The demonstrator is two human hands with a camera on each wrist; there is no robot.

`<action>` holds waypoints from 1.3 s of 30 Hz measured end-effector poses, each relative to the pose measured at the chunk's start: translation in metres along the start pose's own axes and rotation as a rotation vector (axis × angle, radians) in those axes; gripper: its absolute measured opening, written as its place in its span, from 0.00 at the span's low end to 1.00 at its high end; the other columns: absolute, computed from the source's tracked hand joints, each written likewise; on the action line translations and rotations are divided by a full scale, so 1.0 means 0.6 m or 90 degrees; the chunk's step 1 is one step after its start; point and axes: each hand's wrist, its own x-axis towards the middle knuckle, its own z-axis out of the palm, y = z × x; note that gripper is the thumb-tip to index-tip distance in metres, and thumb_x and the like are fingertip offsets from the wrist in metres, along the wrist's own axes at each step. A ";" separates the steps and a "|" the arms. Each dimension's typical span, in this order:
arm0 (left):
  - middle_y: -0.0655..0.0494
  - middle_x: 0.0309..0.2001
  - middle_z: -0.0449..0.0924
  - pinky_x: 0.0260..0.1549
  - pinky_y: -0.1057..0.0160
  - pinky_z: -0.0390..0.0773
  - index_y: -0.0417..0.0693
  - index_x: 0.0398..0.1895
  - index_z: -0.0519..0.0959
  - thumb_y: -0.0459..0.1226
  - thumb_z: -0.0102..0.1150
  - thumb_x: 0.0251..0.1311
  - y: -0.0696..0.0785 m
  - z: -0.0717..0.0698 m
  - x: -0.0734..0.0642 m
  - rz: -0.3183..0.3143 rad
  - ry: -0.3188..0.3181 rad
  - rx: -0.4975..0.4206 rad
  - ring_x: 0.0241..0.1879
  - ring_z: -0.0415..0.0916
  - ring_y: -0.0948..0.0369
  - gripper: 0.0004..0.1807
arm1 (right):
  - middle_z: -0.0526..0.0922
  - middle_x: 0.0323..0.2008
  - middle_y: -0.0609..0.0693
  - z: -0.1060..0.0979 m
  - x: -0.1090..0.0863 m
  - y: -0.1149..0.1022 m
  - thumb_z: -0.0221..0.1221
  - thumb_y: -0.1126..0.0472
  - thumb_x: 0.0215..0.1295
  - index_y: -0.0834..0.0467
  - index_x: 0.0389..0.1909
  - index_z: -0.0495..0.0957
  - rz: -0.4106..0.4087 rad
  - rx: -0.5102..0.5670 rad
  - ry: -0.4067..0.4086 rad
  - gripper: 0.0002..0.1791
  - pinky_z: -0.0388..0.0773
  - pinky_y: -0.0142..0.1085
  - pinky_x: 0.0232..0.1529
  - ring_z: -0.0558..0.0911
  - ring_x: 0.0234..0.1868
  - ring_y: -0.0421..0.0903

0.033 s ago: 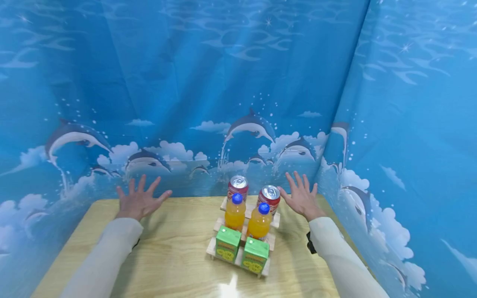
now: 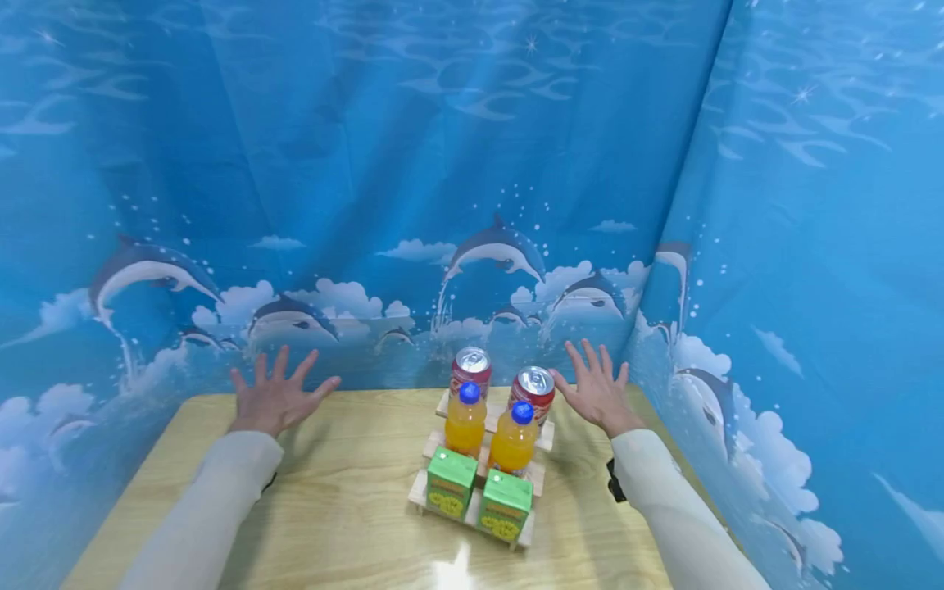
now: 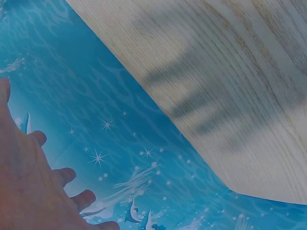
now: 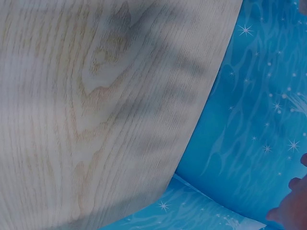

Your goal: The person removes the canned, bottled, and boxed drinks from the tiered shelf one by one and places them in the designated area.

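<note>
My left hand [image 2: 274, 400], fingers spread, hovers above the far left part of the table and holds nothing. On the other side my right hand [image 2: 599, 393] is also spread and empty, its thumb close to a red can [image 2: 534, 392]; whether they touch I cannot tell. A three-step wooden rack [image 2: 472, 518] stands between the hands, nearer the right one. Its top step bears that can and another red can [image 2: 471, 370]. Two orange drink bottles with blue caps, a left bottle [image 2: 465, 424] and a right bottle [image 2: 512, 444], occupy the middle step. Two green juice boxes, a left box [image 2: 451, 479] and a right box [image 2: 506, 504], sit on the lowest.
The light wooden table [image 2: 339, 492] ends at the back against a blue curtain [image 2: 383, 164] printed with dolphins. Another curtain [image 2: 833, 287] hangs along the right side. In the left wrist view, hand shadows fall on the tabletop [image 3: 192, 72].
</note>
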 end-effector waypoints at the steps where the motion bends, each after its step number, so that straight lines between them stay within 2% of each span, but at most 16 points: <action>1: 0.24 0.86 0.36 0.71 0.11 0.26 0.54 0.90 0.52 0.76 0.42 0.73 0.000 0.000 0.000 0.001 -0.001 0.000 0.81 0.31 0.19 0.54 | 0.43 0.89 0.65 0.001 -0.001 0.001 0.44 0.29 0.83 0.52 0.90 0.48 0.000 0.000 -0.001 0.47 0.31 0.82 0.78 0.40 0.87 0.74; 7: 0.24 0.86 0.37 0.71 0.10 0.28 0.54 0.90 0.52 0.76 0.43 0.73 0.000 0.000 -0.001 0.008 0.004 -0.009 0.81 0.32 0.18 0.54 | 0.43 0.89 0.65 0.003 -0.008 0.010 0.44 0.30 0.83 0.53 0.90 0.47 -0.004 0.009 0.001 0.47 0.34 0.82 0.79 0.41 0.87 0.75; 10: 0.24 0.85 0.39 0.71 0.10 0.32 0.54 0.90 0.52 0.76 0.44 0.72 0.002 0.002 -0.001 0.013 0.006 -0.014 0.81 0.34 0.19 0.55 | 0.44 0.88 0.66 0.001 -0.014 0.016 0.47 0.32 0.84 0.55 0.89 0.48 -0.006 0.032 0.009 0.47 0.35 0.82 0.79 0.42 0.86 0.75; 15: 0.25 0.85 0.42 0.71 0.11 0.42 0.53 0.90 0.52 0.70 0.51 0.75 0.007 -0.001 0.003 0.026 0.012 -0.027 0.80 0.40 0.21 0.51 | 0.44 0.88 0.66 -0.003 -0.020 0.024 0.48 0.32 0.83 0.56 0.89 0.47 -0.014 0.059 0.025 0.48 0.36 0.82 0.79 0.41 0.86 0.75; 19: 0.26 0.85 0.43 0.71 0.12 0.45 0.52 0.89 0.52 0.65 0.55 0.76 0.017 -0.006 0.008 0.029 0.011 -0.038 0.80 0.42 0.21 0.49 | 0.43 0.88 0.66 -0.005 -0.023 0.031 0.48 0.32 0.83 0.56 0.89 0.47 -0.020 0.063 0.040 0.48 0.38 0.81 0.80 0.41 0.86 0.75; 25: 0.28 0.86 0.45 0.72 0.13 0.51 0.51 0.89 0.53 0.64 0.55 0.77 0.039 -0.007 0.012 0.043 0.005 -0.039 0.81 0.45 0.23 0.48 | 0.46 0.88 0.68 -0.012 -0.037 0.041 0.51 0.35 0.83 0.58 0.89 0.49 -0.030 0.075 0.068 0.47 0.41 0.80 0.80 0.44 0.86 0.76; 32: 0.29 0.86 0.46 0.71 0.15 0.57 0.53 0.89 0.53 0.62 0.56 0.78 0.077 -0.009 0.026 0.079 0.006 -0.056 0.81 0.48 0.24 0.47 | 0.46 0.88 0.68 -0.016 -0.058 0.048 0.53 0.37 0.83 0.60 0.89 0.47 -0.035 0.089 0.067 0.48 0.42 0.78 0.81 0.44 0.86 0.75; 39: 0.32 0.87 0.45 0.74 0.18 0.56 0.55 0.90 0.53 0.61 0.58 0.77 0.124 -0.016 0.041 0.113 -0.005 -0.070 0.82 0.47 0.27 0.47 | 0.45 0.88 0.68 -0.014 -0.081 0.050 0.53 0.38 0.84 0.58 0.90 0.45 -0.035 0.105 0.077 0.48 0.42 0.77 0.82 0.44 0.86 0.75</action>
